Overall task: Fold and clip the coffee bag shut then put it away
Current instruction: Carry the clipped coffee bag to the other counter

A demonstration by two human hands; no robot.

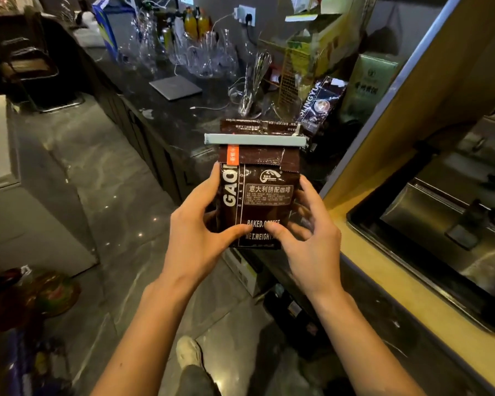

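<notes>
A dark brown coffee bag (266, 195) with white lettering is held upright in front of me, above the floor beside the counter edge. Its top is folded over, and a long pale grey-green clip (255, 139) lies across the fold, pinching it flat. My left hand (195, 224) grips the bag's left side, thumb on the front near the bottom. My right hand (309, 224) holds the right side, its thumb also pressing the lower front. Both hands hide the bag's back and lower corners.
A dark stone counter (166, 110) runs to the back with a grey laptop (175, 87), glassware (206, 58), a whisk (257, 78), a second dark coffee bag (323, 105) and boxes (366, 84). A yellow ledge with a black tray (412, 252) lies on the right. Grey cabinet stands left.
</notes>
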